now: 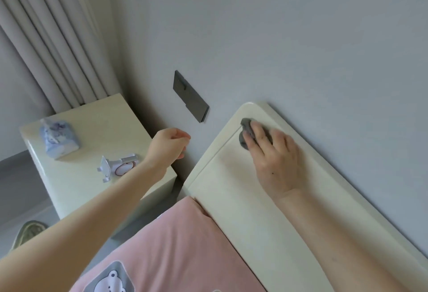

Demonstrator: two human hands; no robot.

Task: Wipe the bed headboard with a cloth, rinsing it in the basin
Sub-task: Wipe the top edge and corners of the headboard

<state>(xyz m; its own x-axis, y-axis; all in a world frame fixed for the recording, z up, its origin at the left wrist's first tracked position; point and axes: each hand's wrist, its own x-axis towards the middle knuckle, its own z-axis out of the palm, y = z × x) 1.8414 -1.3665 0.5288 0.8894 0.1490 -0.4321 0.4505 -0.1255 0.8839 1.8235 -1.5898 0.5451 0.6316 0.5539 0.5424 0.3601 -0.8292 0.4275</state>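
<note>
The cream headboard runs diagonally from the upper middle to the lower right, against a grey wall. My right hand lies flat on its upper corner, fingers spread, pressing a small grey cloth against the panel; most of the cloth is hidden under my fingers. My left hand hovers in the air left of the headboard, over the gap beside the nightstand, fingers loosely curled and holding nothing. No basin is in view.
A cream nightstand stands left of the bed with a blue tissue pack and a small white gadget on it. A dark wall plate is above the gap. Curtains hang at the left. Pink bedding covers the mattress.
</note>
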